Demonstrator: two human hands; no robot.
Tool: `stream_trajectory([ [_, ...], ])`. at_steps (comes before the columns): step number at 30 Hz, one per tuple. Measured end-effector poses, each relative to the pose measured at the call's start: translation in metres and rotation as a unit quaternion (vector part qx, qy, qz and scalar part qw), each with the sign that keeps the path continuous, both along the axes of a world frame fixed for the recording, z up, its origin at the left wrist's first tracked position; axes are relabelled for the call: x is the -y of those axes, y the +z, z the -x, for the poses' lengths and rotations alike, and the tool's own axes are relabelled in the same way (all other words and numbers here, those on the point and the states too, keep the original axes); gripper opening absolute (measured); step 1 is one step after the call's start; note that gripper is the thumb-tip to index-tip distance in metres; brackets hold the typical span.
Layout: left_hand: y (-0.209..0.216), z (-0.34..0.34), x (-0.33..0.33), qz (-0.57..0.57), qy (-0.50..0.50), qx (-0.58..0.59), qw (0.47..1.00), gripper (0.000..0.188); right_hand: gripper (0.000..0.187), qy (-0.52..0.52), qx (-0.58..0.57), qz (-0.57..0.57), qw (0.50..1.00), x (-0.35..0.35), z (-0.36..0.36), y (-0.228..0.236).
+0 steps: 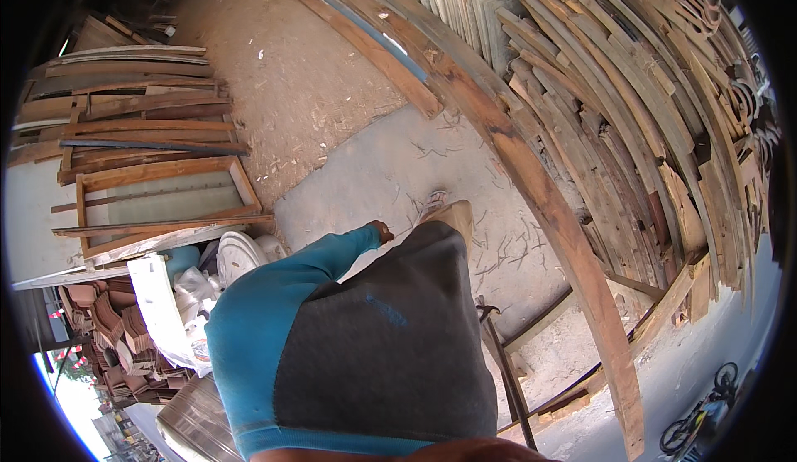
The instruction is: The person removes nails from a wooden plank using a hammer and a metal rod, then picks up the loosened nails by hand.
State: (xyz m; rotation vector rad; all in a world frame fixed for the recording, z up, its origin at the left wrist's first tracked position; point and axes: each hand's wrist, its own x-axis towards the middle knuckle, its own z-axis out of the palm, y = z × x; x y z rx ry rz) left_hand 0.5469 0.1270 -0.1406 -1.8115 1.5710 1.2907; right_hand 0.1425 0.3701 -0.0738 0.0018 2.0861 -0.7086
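My left hand (382, 231) hangs beside my body at the end of a teal sleeve (274, 279). Its fingers look curled in; whatever they may hold is too small to make out. Below the hem of my dark grey shirt (390, 337), one foot (433, 201) and a beige trouser leg (462, 211) show over the concrete floor (357, 180). Nowhere in view is my right hand. Along my right side slants a claw-headed tool like a hammer (488, 311), with a long dark handle; what supports it is hidden.
One long plank (531, 171) arches along my right. Beyond it lies a big stack of old timber (631, 130). Wooden frames (166, 176) lie at left, near white basins (241, 254) and reddish roof tiles (116, 321). Nail-like bits (519, 250) litter the floor.
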Motion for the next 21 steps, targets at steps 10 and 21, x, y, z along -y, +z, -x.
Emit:
stream_trajectory([
  [10, 0.003, -0.073, 0.159, 0.091, 0.13, -0.13, 0.979, 0.036, 0.052, 0.108, -0.097, 0.023, 0.989, 0.121, -0.069, -0.005],
  [21, 0.001, -0.13, 0.35, 0.219, 0.143, -0.08, 0.962, 0.032, 0.053, 0.201, -0.187, 0.07, 0.959, 0.155, -0.101, -0.036],
])
